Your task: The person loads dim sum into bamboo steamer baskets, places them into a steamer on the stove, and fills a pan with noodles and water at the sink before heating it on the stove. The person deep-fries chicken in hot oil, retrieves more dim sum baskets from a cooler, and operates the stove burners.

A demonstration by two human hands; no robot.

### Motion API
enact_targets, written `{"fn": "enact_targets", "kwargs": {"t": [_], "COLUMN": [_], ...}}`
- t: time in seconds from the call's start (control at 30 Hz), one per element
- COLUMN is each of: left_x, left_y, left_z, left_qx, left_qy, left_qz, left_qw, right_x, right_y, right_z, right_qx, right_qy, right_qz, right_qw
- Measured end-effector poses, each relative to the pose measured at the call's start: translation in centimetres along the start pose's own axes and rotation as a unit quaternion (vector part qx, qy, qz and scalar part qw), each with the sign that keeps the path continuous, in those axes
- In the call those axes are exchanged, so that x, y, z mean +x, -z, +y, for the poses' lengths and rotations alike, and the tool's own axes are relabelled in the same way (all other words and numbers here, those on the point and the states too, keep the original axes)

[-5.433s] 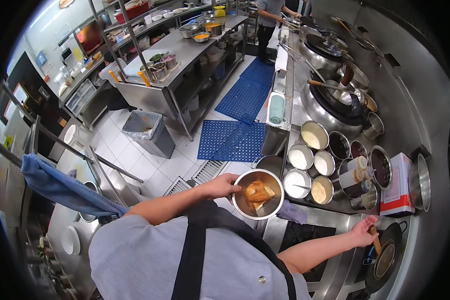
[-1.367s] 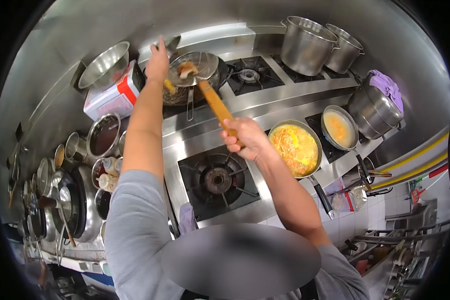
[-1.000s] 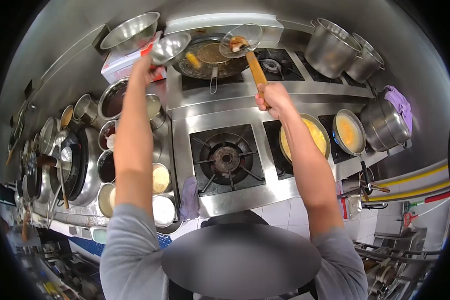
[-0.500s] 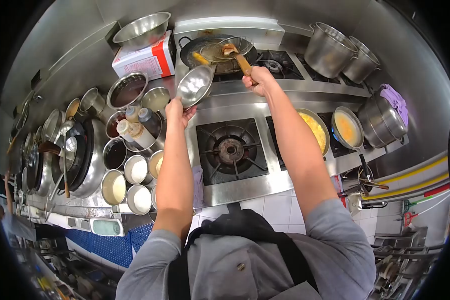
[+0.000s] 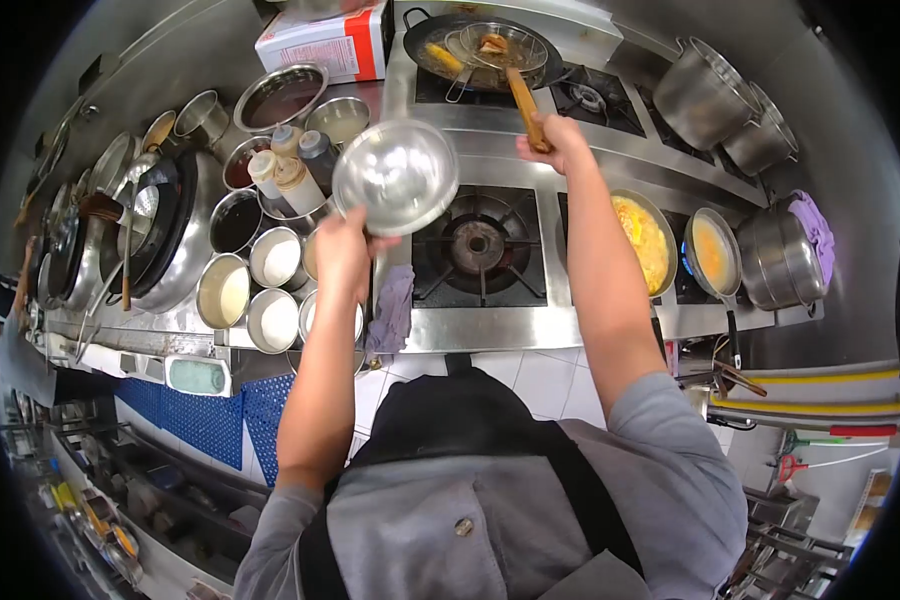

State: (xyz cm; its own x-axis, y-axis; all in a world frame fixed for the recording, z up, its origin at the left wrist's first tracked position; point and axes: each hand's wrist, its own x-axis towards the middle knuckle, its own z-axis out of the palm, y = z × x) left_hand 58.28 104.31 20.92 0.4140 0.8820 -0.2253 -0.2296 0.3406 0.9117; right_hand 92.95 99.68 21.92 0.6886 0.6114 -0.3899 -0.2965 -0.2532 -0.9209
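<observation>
A shiny metal bowl (image 5: 395,178) is in my left hand (image 5: 342,250), which grips its near rim, with the open inside turned up toward me. My right hand (image 5: 560,143) is closed at the end of the wooden handle of a wire strainer (image 5: 488,32). A browned fried piece (image 5: 493,44) lies in its basket. The basket rests over a black wok (image 5: 418,40) of oil on the back burner. A long yellow-orange piece (image 5: 444,56) is at the wok's left side, by a second wire skimmer.
A bare burner (image 5: 478,243) lies between my arms. Pans of yellow egg-like food (image 5: 642,240) and orange liquid (image 5: 710,250) sit at right, tall pots (image 5: 705,90) behind. Squeeze bottles (image 5: 297,186) and several tubs (image 5: 275,257) crowd the left. A purple cloth (image 5: 392,310) hangs in front.
My left hand has drawn the bowl back from the wok toward me, over the front burner's left side. My right hand has shifted toward the handle's end. The view has tilted down.
</observation>
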Motion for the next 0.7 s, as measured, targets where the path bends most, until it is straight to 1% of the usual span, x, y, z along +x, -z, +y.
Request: {"fn": "enact_targets", "kwargs": {"t": [0.03, 0.07, 0.1, 0.13, 0.17, 0.2, 0.23, 0.27, 0.3, 0.33, 0.37, 0.4, 0.43, 0.5, 0.53, 0.6, 0.67, 0.7], "left_x": [-1.6, -3.0, -4.7, -6.0, -6.7, -7.5, -8.4, -9.0, -9.4, -9.7, -10.1, -10.4, -10.7, -11.1, -11.3, -11.7, -11.8, -11.8], "left_y": [0.5, 0.9, 1.0, 1.1, 1.2, 1.3, 1.6, 2.1, 2.6, 3.1, 3.6, 4.2, 4.7, 5.8, 6.3, 6.7, 6.8, 7.0], "left_z": [-0.7, -1.4, -1.7, -1.7, -2.0, -2.3, -2.7, -2.9, -3.1, -3.1, -3.0, -2.8, -2.7, -2.6, -2.6, -2.3, -2.0, -2.0], "left_qx": [0.013, 0.025, 0.028, 0.033, 0.031, 0.012, -0.005, -0.005, -0.011, -0.016, -0.014, -0.017, -0.020, -0.025, -0.027, -0.032, -0.042, -0.039], "left_qy": [0.014, 0.028, 0.058, 0.088, 0.085, 0.094, 0.103, 0.098, 0.101, 0.103, 0.097, 0.093, 0.088, 0.078, 0.077, 0.068, 0.061, 0.063], "left_qz": [-0.008, -0.015, -0.009, -0.004, -0.003, -0.015, -0.026, -0.025, -0.010, 0.005, 0.005, 0.021, 0.038, 0.054, 0.066, 0.079, 0.079, 0.079], "left_qw": [1.000, 0.999, 0.998, 0.996, 0.996, 0.995, 0.994, 0.995, 0.995, 0.995, 0.995, 0.995, 0.995, 0.995, 0.994, 0.994, 0.994, 0.994], "right_x": [0.3, 0.2, -0.1, -0.7, -1.9, -0.1, 4.5, 1.7, 4.7, 5.2, 7.5, 9.8, 10.3, 11.3, 11.3, 11.3, 11.0, 10.8], "right_y": [-0.1, -0.7, -1.8, -3.2, -5.9, -7.8, -9.9, -11.7, -13.4, -14.4, -15.5, -16.4, -16.8, -17.6, -17.7, -18.7, -20.3, -21.4], "right_z": [0.1, 0.0, 0.0, -0.2, -1.3, -1.3, 0.2, -0.8, 0.5, 0.2, 0.7, 1.3, 1.2, 0.7, 0.6, -0.1, -1.1, -1.4], "right_qx": [-0.098, -0.100, -0.258, -0.390, -0.269, -0.320, -0.259, -0.197, -0.079, 0.085, 0.213, 0.336, 0.337, 0.395, 0.404, 0.487, 0.578, 0.617], "right_qy": [0.053, 0.055, 0.237, 0.398, 0.362, 0.278, 0.155, 0.069, 0.024, -0.067, -0.108, -0.148, -0.145, -0.082, -0.083, -0.083, -0.104, -0.093], "right_qz": [0.049, 0.047, 0.213, 0.362, 0.285, 0.218, 0.150, 0.077, 0.058, 0.016, 0.015, 0.012, 0.006, 0.113, 0.113, 0.055, -0.059, -0.099], "right_qw": [0.993, 0.992, 0.912, 0.748, 0.846, 0.879, 0.942, 0.975, 0.995, 0.994, 0.971, 0.930, 0.930, 0.908, 0.904, 0.868, 0.807, 0.775]}}
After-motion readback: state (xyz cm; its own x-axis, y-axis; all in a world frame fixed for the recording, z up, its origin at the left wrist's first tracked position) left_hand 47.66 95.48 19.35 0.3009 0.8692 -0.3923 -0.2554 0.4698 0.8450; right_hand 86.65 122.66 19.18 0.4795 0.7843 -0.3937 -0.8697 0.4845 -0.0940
